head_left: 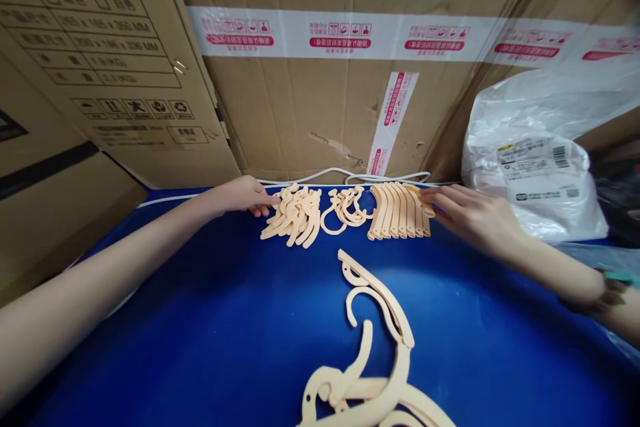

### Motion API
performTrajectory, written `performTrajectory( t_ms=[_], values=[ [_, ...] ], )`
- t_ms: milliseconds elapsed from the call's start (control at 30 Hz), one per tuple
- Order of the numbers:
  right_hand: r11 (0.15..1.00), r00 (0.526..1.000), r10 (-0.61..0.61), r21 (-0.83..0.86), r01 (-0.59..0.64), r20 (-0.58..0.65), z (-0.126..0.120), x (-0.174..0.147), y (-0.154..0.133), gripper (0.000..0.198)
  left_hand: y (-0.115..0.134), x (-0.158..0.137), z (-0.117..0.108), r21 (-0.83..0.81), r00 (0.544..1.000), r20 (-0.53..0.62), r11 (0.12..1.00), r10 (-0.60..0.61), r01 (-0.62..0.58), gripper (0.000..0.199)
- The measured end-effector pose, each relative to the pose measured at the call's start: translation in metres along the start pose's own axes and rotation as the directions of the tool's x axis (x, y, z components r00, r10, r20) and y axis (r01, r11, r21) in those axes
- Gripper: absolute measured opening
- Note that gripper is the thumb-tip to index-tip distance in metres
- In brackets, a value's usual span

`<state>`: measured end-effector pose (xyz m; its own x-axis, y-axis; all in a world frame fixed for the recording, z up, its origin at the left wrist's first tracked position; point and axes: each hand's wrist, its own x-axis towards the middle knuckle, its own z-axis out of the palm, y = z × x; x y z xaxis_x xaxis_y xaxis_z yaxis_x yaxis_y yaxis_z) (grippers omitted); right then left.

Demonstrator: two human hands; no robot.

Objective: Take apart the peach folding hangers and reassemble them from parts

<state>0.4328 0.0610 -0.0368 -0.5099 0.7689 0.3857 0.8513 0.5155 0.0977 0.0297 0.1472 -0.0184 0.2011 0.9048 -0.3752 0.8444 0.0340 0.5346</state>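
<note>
My left hand (243, 195) reaches to the back of the blue table, its fingers closed at the edge of a loose pile of cream plastic hanger pieces (296, 215). My right hand (483, 219) pinches a hanger arm at the right end of a neat row of curved hanger arms (399, 212). Between the two groups lies a small heap of hanger hooks (350, 208). Closer to me, a folding hanger (383, 293) rests on the table, touching or overlapping more hanger parts (370, 400) cut off by the lower edge.
Large cardboard boxes (310, 113) stand behind the blue table (225, 320), another printed box (115, 80) at left. A white cable (325, 175) runs along the back edge. At right sits a white plastic-wrapped parcel (535, 147) with a label.
</note>
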Motion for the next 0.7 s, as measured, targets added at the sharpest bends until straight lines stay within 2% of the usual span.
performTrajectory(
  t_ms=[133,233,300,333,367,400,467,500,533,567,633,700],
  values=[
    [1.000,1.000,0.008,0.024,-0.009,0.023,0.007,-0.006,0.002,0.026,-0.002,0.003,0.001,0.098,0.998,0.036,0.994,0.048,-0.051,0.039],
    [0.996,0.999,0.047,0.070,-0.049,0.021,0.010,-0.007,0.003,0.027,0.003,-0.004,-0.003,0.175,0.999,0.010,0.984,0.042,-0.043,0.040],
    [0.990,0.998,0.058,0.128,-0.061,0.026,0.013,-0.006,0.004,0.027,0.015,-0.016,-0.006,0.274,0.996,-0.084,0.962,0.032,-0.008,0.041],
    [0.985,0.998,0.054,0.161,-0.057,0.025,0.014,-0.005,0.004,0.027,0.024,-0.024,-0.006,0.393,0.975,-0.214,0.919,0.059,0.030,0.042],
    [0.981,0.999,0.046,0.190,-0.049,0.021,0.015,-0.005,0.005,0.027,0.034,-0.033,-0.004,0.468,0.953,-0.284,0.883,0.104,0.043,0.039],
    [0.976,0.999,0.040,0.212,-0.041,0.013,0.017,-0.004,0.005,0.026,0.045,-0.043,-0.001,0.499,0.952,-0.269,0.866,0.150,0.005,0.035],
    [0.971,0.999,0.036,0.236,-0.035,-0.003,0.019,-0.004,0.006,0.026,0.064,-0.062,0.010,0.481,0.951,-0.127,0.857,0.280,-0.188,0.029],
    [0.970,0.999,0.038,0.241,-0.035,-0.005,0.020,-0.003,0.006,0.026,0.071,-0.069,0.019,0.473,0.920,-0.024,0.815,0.392,-0.335,0.025],
    [0.969,0.999,0.039,0.243,-0.036,-0.006,0.021,-0.004,0.006,0.027,0.077,-0.075,0.029,0.487,0.865,0.026,0.750,0.500,-0.448,0.019],
    [0.969,0.999,0.040,0.245,-0.037,-0.007,0.021,-0.004,0.006,0.027,0.080,-0.080,0.039,0.531,0.776,0.050,0.641,0.629,-0.554,0.013],
    [0.969,0.999,0.042,0.243,-0.040,-0.004,0.021,-0.005,0.005,0.028,0.081,-0.082,0.061,0.621,0.626,0.107,0.440,0.772,-0.649,0.019],
    [0.972,0.999,0.042,0.230,-0.042,0.002,0.020,-0.006,0.004,0.030,0.078,-0.079,0.079,0.662,0.538,0.183,0.301,0.823,-0.686,0.029]
  ],
)
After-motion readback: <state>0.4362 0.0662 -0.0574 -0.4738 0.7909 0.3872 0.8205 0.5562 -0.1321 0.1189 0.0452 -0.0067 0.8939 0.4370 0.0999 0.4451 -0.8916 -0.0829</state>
